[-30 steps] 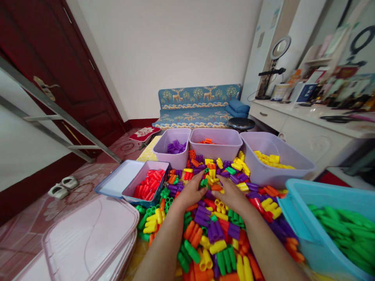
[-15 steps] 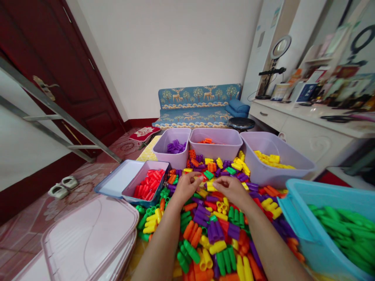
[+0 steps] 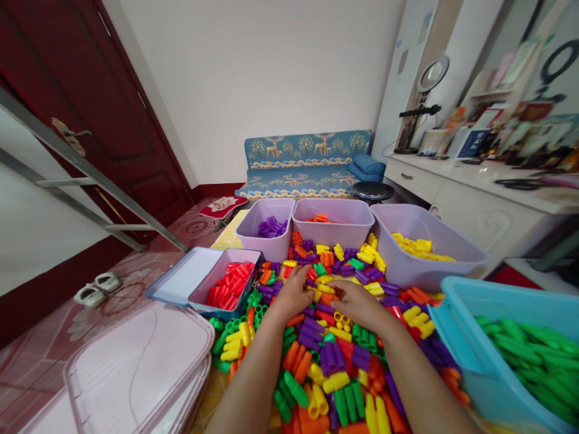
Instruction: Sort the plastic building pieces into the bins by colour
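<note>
Bullet-shaped plastic toy pieces in yellow, orange, purple, green and red cover the table, and both hands are down among them. My left hand (image 3: 293, 294) is open, its fingers apart beside some yellow pieces (image 3: 315, 294). Facing it, my right hand (image 3: 358, 302) has loosely bent, parted fingers next to an orange piece (image 3: 328, 299). Nothing shows gripped in either hand, though the right fingertips are partly hidden. Between the hands lie more yellow pieces and a red piece (image 3: 312, 274).
Lilac bins hold purple pieces (image 3: 272, 227), orange pieces (image 3: 319, 218) and yellow pieces (image 3: 418, 246). On the right stands a blue bin (image 3: 470, 361) of green pieces. To the left are a box of red pieces (image 3: 231, 284) and stacked lids (image 3: 140, 361).
My right fingers have come away from a yellow piece and bent down lower among the pieces. My left hand has opened from a near pinch and dropped slightly. The bins have not moved.
</note>
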The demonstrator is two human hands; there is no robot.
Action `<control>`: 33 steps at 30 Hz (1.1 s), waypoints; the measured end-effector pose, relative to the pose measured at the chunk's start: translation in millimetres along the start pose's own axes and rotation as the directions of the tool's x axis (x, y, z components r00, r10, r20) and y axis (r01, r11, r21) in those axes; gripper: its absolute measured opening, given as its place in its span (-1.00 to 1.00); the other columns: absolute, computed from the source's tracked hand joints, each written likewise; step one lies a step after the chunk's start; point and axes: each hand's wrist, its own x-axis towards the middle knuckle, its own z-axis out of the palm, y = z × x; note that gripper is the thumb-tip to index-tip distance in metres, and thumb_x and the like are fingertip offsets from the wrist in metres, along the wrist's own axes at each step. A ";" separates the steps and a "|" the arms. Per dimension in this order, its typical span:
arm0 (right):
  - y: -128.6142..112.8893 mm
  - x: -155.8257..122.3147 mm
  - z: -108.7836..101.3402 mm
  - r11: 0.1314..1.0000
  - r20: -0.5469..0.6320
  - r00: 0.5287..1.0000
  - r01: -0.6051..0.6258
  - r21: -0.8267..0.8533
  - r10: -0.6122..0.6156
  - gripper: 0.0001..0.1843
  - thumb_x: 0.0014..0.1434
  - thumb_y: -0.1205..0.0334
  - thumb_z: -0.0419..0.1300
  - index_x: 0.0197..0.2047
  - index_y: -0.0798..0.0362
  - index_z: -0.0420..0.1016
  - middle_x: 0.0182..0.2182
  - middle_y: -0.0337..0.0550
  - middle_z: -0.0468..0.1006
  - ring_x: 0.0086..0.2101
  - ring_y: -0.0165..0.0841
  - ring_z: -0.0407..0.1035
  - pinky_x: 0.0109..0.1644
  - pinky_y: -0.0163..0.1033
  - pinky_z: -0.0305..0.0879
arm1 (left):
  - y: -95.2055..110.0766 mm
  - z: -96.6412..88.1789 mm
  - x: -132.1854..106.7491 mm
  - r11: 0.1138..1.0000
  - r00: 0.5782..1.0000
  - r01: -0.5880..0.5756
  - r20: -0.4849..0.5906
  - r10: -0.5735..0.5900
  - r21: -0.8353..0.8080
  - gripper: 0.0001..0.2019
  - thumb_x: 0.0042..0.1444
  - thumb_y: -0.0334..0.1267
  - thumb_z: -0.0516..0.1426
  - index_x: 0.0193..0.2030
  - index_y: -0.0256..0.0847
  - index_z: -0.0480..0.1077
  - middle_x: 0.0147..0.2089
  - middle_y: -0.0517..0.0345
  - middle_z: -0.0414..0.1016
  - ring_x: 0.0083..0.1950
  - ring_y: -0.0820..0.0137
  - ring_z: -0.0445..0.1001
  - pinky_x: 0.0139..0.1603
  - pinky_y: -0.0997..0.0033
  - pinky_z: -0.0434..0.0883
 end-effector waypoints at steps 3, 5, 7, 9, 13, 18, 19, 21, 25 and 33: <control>1.6 0.5 2.2 1.000 -0.019 1.000 0.005 0.006 -0.005 -0.53 -0.01 0.27 0.20 0.03 0.05 0.48 -0.17 -0.07 0.58 -0.25 -0.24 0.46 -0.15 -0.20 0.34 | 2.7 1.0 2.9 0.998 1.000 -0.006 0.021 0.004 0.058 -0.31 -0.09 -0.47 0.09 0.29 -0.29 0.20 0.38 -0.12 0.08 0.37 0.15 0.11 0.36 0.17 0.10; 0.6 0.7 2.1 1.000 -0.037 0.999 0.010 -0.001 -0.010 -0.54 -0.02 0.30 0.20 0.01 0.05 0.49 -0.16 -0.07 0.57 -0.23 -0.24 0.45 -0.13 -0.19 0.34 | 6.5 0.5 6.5 0.990 0.999 -0.020 0.044 0.014 0.141 -0.34 -0.07 -0.48 0.05 0.28 -0.32 0.22 0.37 -0.15 0.09 0.38 0.14 0.09 0.37 0.16 0.09; -1.6 0.8 1.3 1.000 -0.036 0.999 0.015 -0.009 -0.015 -0.57 -0.02 0.31 0.19 -0.02 0.05 0.50 -0.20 -0.07 0.58 -0.24 -0.25 0.45 -0.14 -0.19 0.33 | 10.8 -0.2 10.5 0.973 0.996 -0.061 0.073 0.046 0.224 -0.36 -0.04 -0.49 0.02 0.27 -0.29 0.23 0.35 -0.11 0.16 0.34 0.16 0.16 0.35 0.19 0.12; -4.0 0.8 0.4 1.000 -0.027 0.999 0.016 -0.014 -0.016 -0.63 -0.01 0.29 0.20 -0.07 0.06 0.51 -0.27 -0.09 0.58 -0.27 -0.25 0.44 -0.17 -0.21 0.32 | 14.6 -0.7 13.6 0.953 0.993 -0.095 0.098 0.070 0.286 -0.39 -0.02 -0.48 0.01 0.25 -0.25 0.25 0.29 -0.07 0.25 0.28 0.18 0.25 0.32 0.21 0.16; -7.4 0.1 -1.2 1.000 -0.024 1.000 0.016 -0.005 -0.016 -0.70 0.00 0.26 0.21 -0.14 0.03 0.51 -0.34 -0.15 0.56 -0.32 -0.29 0.42 -0.23 -0.26 0.29 | 17.1 -0.1 15.8 0.942 0.993 -0.102 0.083 0.080 0.318 -0.43 -0.02 -0.53 -0.01 0.19 -0.24 0.33 0.18 -0.09 0.35 0.17 0.20 0.36 0.23 0.26 0.25; -11.2 -0.3 -2.0 0.999 -0.032 0.999 -0.003 -0.033 0.002 -0.71 0.00 0.26 0.20 -0.15 0.08 0.50 -0.30 -0.12 0.54 -0.31 -0.29 0.41 -0.24 -0.27 0.27 | 13.7 1.6 14.3 0.956 0.999 -0.051 0.032 0.044 0.288 -0.47 -0.04 -0.56 -0.02 0.12 -0.32 0.35 0.08 -0.14 0.43 0.12 0.21 0.40 0.17 0.27 0.30; -11.6 -0.2 -1.9 0.999 -0.033 0.999 0.003 -0.035 -0.004 -0.71 0.01 0.25 0.20 -0.15 0.08 0.50 -0.30 -0.12 0.54 -0.31 -0.29 0.41 -0.25 -0.27 0.27 | 12.4 1.7 13.9 0.960 0.999 -0.043 0.025 0.037 0.278 -0.50 -0.03 -0.55 -0.02 0.09 -0.32 0.37 0.06 -0.13 0.44 0.10 0.21 0.41 0.16 0.27 0.31; -11.4 0.0 -1.2 0.999 -0.037 0.999 0.018 -0.035 -0.019 -0.73 0.02 0.24 0.19 -0.16 0.07 0.51 -0.32 -0.13 0.53 -0.32 -0.30 0.40 -0.26 -0.28 0.27 | 8.7 1.7 13.4 0.967 0.998 -0.052 0.033 0.045 0.250 -0.57 0.00 -0.51 0.00 0.03 -0.29 0.42 0.02 -0.09 0.48 0.08 0.23 0.42 0.14 0.28 0.31; -8.5 0.6 0.7 0.999 -0.066 0.998 0.021 -0.029 -0.023 -0.72 0.01 0.25 0.21 -0.15 0.06 0.51 -0.31 -0.13 0.54 -0.32 -0.31 0.40 -0.26 -0.28 0.28 | -2.2 2.5 13.3 0.984 0.996 -0.083 0.047 0.076 0.155 -0.59 0.00 -0.45 0.05 0.01 -0.22 0.47 -0.02 -0.01 0.51 -0.01 0.25 0.46 0.07 0.29 0.35; -3.5 3.0 3.2 1.000 -0.060 0.998 0.009 -0.010 -0.010 -0.66 0.01 0.21 0.24 -0.11 0.09 0.52 -0.28 -0.10 0.56 -0.30 -0.27 0.42 -0.21 -0.24 0.31 | -3.1 0.6 15.5 0.980 0.988 -0.026 -0.154 -0.004 -0.197 -0.76 0.03 -0.33 0.14 -0.16 -0.29 0.53 -0.28 0.08 0.57 -0.23 0.32 0.47 -0.12 0.34 0.40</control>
